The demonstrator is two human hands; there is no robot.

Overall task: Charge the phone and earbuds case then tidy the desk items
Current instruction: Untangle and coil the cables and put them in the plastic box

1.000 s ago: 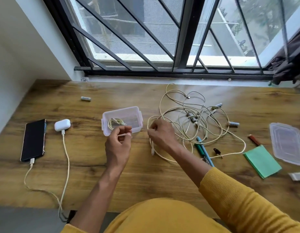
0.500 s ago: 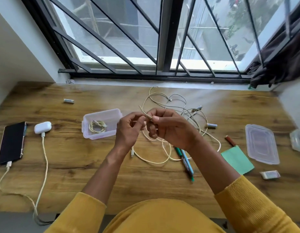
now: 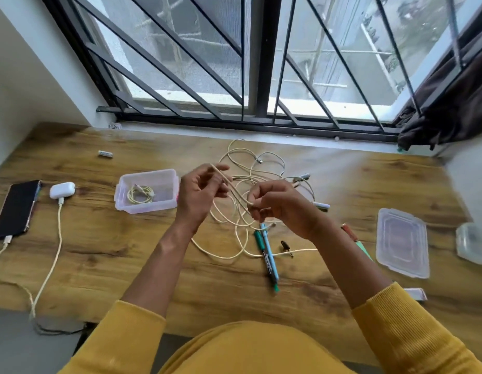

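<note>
A black phone (image 3: 17, 207) lies at the desk's far left with a cream cable plugged into its near end. Beside it a white earbuds case (image 3: 62, 190) is plugged into a second cream cable (image 3: 49, 265). A clear plastic box (image 3: 146, 194) holds one coiled cable. Above the desk's middle, my left hand (image 3: 200, 194) and my right hand (image 3: 277, 206) both pinch a folded stretch of cream cable (image 3: 231, 184), lifted out of the loose tangle of cables (image 3: 261, 171) behind them.
Green and blue pens (image 3: 266, 252) lie near the front of the tangle. The box's clear lid (image 3: 401, 241) sits at the right, with a green notepad, partly hidden by my right arm, and a red item near it. A small battery (image 3: 105, 153) lies far left. A dark curtain (image 3: 450, 114) hangs at the right.
Both hands lifted a cable end off the desk, met over the middle, then drew apart, stretching a folded length between them. The camera has moved in closer.
</note>
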